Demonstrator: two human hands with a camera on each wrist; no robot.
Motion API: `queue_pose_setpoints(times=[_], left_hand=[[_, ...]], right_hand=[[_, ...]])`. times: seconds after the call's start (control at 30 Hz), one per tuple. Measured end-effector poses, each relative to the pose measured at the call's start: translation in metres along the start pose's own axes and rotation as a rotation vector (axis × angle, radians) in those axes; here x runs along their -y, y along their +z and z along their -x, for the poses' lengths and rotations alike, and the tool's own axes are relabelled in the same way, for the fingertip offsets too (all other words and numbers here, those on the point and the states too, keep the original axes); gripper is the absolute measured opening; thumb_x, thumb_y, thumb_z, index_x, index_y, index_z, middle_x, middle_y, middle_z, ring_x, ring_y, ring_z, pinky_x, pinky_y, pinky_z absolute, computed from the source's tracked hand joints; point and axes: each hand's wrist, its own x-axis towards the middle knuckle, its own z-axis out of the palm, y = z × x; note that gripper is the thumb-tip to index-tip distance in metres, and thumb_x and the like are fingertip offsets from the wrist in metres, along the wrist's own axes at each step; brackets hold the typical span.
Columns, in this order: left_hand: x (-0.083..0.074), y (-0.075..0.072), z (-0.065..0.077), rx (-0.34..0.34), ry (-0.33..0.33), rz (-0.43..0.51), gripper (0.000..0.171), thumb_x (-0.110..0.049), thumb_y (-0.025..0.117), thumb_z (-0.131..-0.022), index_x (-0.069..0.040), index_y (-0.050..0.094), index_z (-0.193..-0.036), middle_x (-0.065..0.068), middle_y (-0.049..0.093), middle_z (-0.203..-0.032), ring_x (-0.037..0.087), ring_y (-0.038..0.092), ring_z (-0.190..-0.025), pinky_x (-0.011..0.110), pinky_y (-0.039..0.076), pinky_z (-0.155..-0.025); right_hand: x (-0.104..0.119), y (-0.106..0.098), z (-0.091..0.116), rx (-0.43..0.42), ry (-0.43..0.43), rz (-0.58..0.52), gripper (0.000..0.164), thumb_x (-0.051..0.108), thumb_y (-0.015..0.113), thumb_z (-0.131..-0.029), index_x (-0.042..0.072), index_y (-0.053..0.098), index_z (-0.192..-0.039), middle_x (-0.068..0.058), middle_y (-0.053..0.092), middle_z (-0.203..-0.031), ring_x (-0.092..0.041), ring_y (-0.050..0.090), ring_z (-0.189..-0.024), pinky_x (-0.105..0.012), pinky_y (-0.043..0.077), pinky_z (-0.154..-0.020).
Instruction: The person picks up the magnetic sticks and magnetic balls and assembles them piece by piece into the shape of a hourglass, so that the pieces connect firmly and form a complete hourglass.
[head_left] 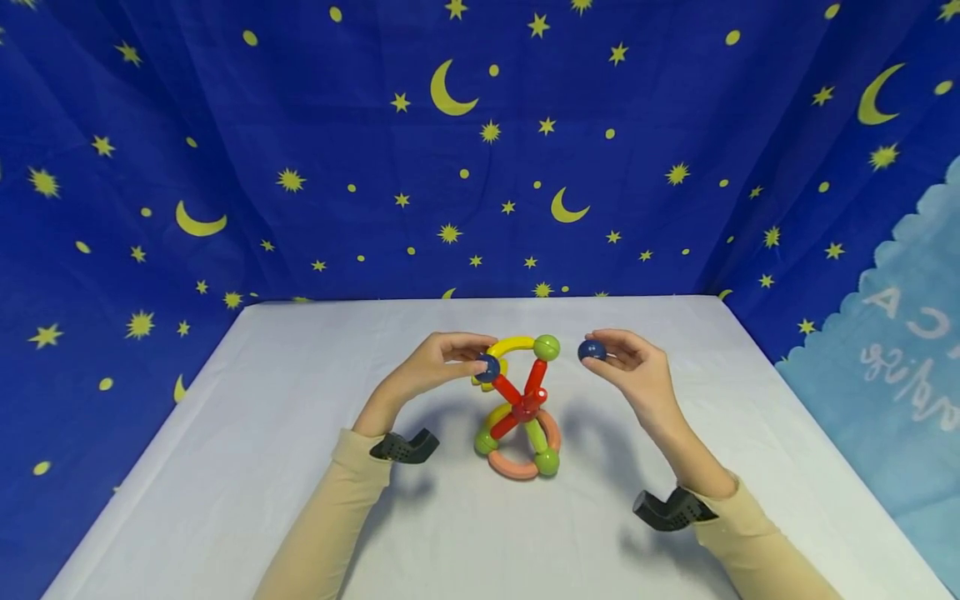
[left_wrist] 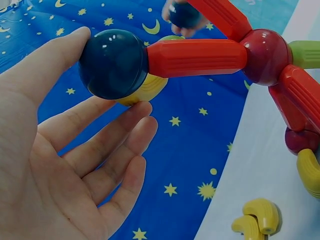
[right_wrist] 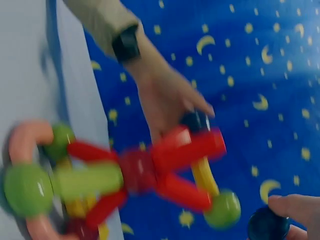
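Note:
A model of rods and balls stands on the table, with red rods meeting at a dark red ball. My left hand pinches a dark blue ball at the model's upper left, thumb on its side. That ball joins a red rod and a curved yellow rod, which leads to a green ball. Another red rod points up with a bare end. Right of the model, my right hand holds a second dark blue ball between thumb and fingers, apart from the model.
Short curved yellow pieces lie on the white table behind the model. Its base is a ring of curved pink and yellow rods with green balls. A blue star-patterned cloth hangs behind the table.

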Motion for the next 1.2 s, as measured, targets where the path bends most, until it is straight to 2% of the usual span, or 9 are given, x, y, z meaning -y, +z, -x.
queue_pose_setpoints(times=[0.1, 0.23, 0.43, 0.53, 0.67, 0.77, 1.03, 1.13, 1.2], left_hand=[[0.000, 0.000, 0.001, -0.003, -0.001, 0.001, 0.048, -0.029, 0.067, -0.089, -0.007, 0.058, -0.130, 0.015, 0.063, -0.124, 0.020, 0.061, -0.103, 0.035, 0.051, -0.092], [-0.001, -0.001, 0.001, -0.004, 0.003, -0.001, 0.049, -0.030, 0.067, -0.088, -0.006, 0.058, -0.130, 0.015, 0.063, -0.124, 0.020, 0.061, -0.103, 0.035, 0.051, -0.092], [-0.002, -0.003, 0.001, -0.007, -0.002, 0.001, 0.047, -0.027, 0.067, -0.089, -0.007, 0.058, -0.130, 0.015, 0.063, -0.124, 0.022, 0.061, -0.104, 0.036, 0.051, -0.092], [-0.001, -0.003, 0.002, -0.007, -0.007, 0.011, 0.046, -0.026, 0.067, -0.089, -0.007, 0.058, -0.130, 0.015, 0.063, -0.125, 0.022, 0.061, -0.105, 0.037, 0.051, -0.093], [0.000, -0.002, 0.002, -0.005, -0.017, 0.027, 0.047, -0.028, 0.067, -0.089, -0.007, 0.057, -0.131, 0.016, 0.062, -0.126, 0.022, 0.060, -0.106, 0.036, 0.051, -0.093], [0.002, -0.001, 0.002, 0.001, -0.027, 0.037, 0.049, -0.030, 0.067, -0.089, -0.008, 0.056, -0.132, 0.015, 0.061, -0.127, 0.022, 0.060, -0.108, 0.036, 0.051, -0.093], [0.002, -0.001, 0.002, 0.018, -0.057, 0.057, 0.053, -0.033, 0.067, -0.088, -0.010, 0.054, -0.135, 0.014, 0.058, -0.131, 0.025, 0.057, -0.114, 0.038, 0.050, -0.097], [0.001, -0.001, 0.001, 0.025, -0.059, 0.061, 0.053, -0.032, 0.066, -0.089, -0.010, 0.054, -0.135, 0.014, 0.058, -0.132, 0.025, 0.057, -0.115, 0.037, 0.050, -0.097], [0.002, -0.002, 0.001, 0.028, -0.053, 0.062, 0.053, -0.032, 0.066, -0.089, -0.009, 0.053, -0.135, 0.015, 0.057, -0.133, 0.024, 0.057, -0.114, 0.036, 0.050, -0.097]], right_hand=[[0.009, 0.014, 0.010, 0.067, -0.026, -0.033, 0.038, 0.003, 0.071, -0.082, -0.007, 0.058, -0.117, 0.011, 0.066, -0.109, -0.001, 0.065, -0.099, -0.017, 0.052, -0.085], [0.016, 0.028, 0.018, 0.142, -0.119, -0.058, 0.037, -0.003, 0.071, -0.081, -0.007, 0.059, -0.115, 0.001, 0.065, -0.111, -0.005, 0.064, -0.102, -0.019, 0.052, -0.089], [0.017, 0.041, 0.024, 0.230, -0.219, -0.054, 0.037, -0.007, 0.071, -0.079, -0.009, 0.059, -0.114, 0.007, 0.063, -0.110, -0.004, 0.063, -0.102, -0.018, 0.050, -0.091], [0.015, 0.045, 0.026, 0.243, -0.238, -0.043, 0.038, -0.007, 0.071, -0.078, -0.009, 0.059, -0.114, 0.000, 0.063, -0.111, -0.002, 0.062, -0.102, -0.017, 0.050, -0.091], [0.014, 0.046, 0.027, 0.235, -0.254, -0.019, 0.039, -0.008, 0.071, -0.077, -0.008, 0.060, -0.115, -0.019, 0.062, -0.112, -0.002, 0.062, -0.102, -0.016, 0.050, -0.090], [0.013, 0.045, 0.027, 0.231, -0.260, 0.012, 0.041, -0.008, 0.072, -0.077, -0.007, 0.060, -0.115, -0.024, 0.061, -0.113, -0.001, 0.061, -0.102, -0.016, 0.050, -0.090], [0.012, 0.034, 0.021, 0.187, -0.267, 0.042, 0.037, -0.006, 0.070, -0.080, -0.005, 0.060, -0.116, -0.020, 0.061, -0.115, -0.004, 0.060, -0.105, -0.019, 0.052, -0.087], [0.008, 0.028, 0.014, 0.095, -0.232, 0.016, 0.026, 0.000, 0.063, -0.088, -0.007, 0.060, -0.113, -0.010, 0.064, -0.110, -0.005, 0.062, -0.100, -0.018, 0.052, -0.083], [0.001, 0.025, 0.006, 0.001, -0.161, -0.018, 0.023, 0.006, 0.059, -0.092, -0.009, 0.060, -0.110, -0.001, 0.067, -0.103, -0.004, 0.063, -0.092, -0.017, 0.052, -0.079]])
